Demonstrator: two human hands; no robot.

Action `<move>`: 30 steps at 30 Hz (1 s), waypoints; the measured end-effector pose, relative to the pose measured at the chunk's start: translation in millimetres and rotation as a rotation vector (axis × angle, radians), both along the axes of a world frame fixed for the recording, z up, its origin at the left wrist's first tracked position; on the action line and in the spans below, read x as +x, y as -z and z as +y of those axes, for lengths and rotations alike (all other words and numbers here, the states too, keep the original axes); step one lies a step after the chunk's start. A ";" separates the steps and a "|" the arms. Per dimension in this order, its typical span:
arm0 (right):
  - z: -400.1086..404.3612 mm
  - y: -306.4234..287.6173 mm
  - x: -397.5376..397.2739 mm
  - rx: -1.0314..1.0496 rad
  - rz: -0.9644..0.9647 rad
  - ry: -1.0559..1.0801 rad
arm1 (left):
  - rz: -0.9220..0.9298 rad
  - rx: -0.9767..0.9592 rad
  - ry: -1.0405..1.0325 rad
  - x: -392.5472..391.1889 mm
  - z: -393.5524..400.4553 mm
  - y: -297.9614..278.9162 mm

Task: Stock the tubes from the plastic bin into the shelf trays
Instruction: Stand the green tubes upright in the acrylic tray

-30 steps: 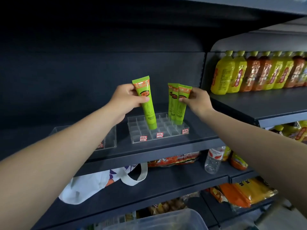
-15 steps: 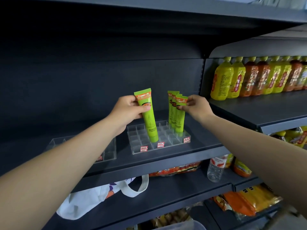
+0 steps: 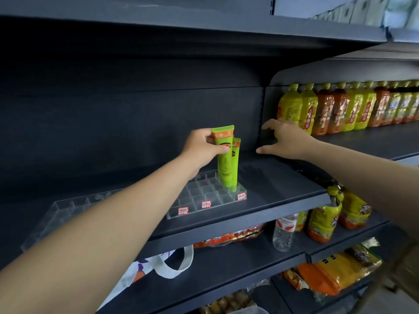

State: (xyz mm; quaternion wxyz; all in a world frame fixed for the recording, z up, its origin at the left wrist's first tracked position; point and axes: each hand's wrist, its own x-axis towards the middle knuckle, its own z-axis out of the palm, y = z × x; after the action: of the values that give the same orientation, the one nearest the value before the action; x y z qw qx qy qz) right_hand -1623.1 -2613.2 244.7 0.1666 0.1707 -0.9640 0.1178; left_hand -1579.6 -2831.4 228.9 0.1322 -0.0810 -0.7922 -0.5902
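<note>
Early: few tubes [image 3: 235, 164] stand in tray [image 3: 204, 196], most cells bare. Left hand [image 3: 204, 148] grip pinches tube [image 3: 224, 159] over tray; right hand [image 3: 288, 139] spread, holding nothing.

Both bare forearms reach forward and up, the left hand [image 3: 205, 148] gripping the crimped top of an upright lime-green plastic tube with an orange band [image 3: 225, 159] between thumb and curled fingers [image 3: 209, 140], the right hand [image 3: 286, 139] spread loose, holding nothing.
</note>
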 end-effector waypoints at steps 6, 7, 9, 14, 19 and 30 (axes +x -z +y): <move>12.9 -1.2 6.3 0.158 -0.025 0.042 | 0.010 -0.025 -0.065 -11.7 27.6 16.1; 14.2 -0.7 7.5 0.166 -0.030 0.044 | 0.024 -0.060 -0.095 -12.9 30.5 18.7; 17.3 0.5 8.5 0.177 -0.038 0.047 | 0.048 -0.112 -0.140 -14.9 34.9 23.1; 23.1 4.3 9.2 0.168 -0.047 0.050 | 0.053 -0.160 -0.156 -18.3 37.9 29.2; 21.9 12.5 9.6 0.171 -0.063 0.055 | 0.033 -0.256 -0.145 -21.4 42.2 36.4; 15.0 17.6 7.6 0.195 -0.067 0.040 | 0.010 -0.297 -0.152 -27.2 37.1 25.6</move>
State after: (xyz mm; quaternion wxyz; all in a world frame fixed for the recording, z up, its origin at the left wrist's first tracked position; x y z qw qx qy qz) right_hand -1615.6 -2598.1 227.1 0.1191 0.1626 -0.9791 0.0259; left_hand -1606.9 -2794.3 203.3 0.1669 -0.0424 -0.8738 -0.4547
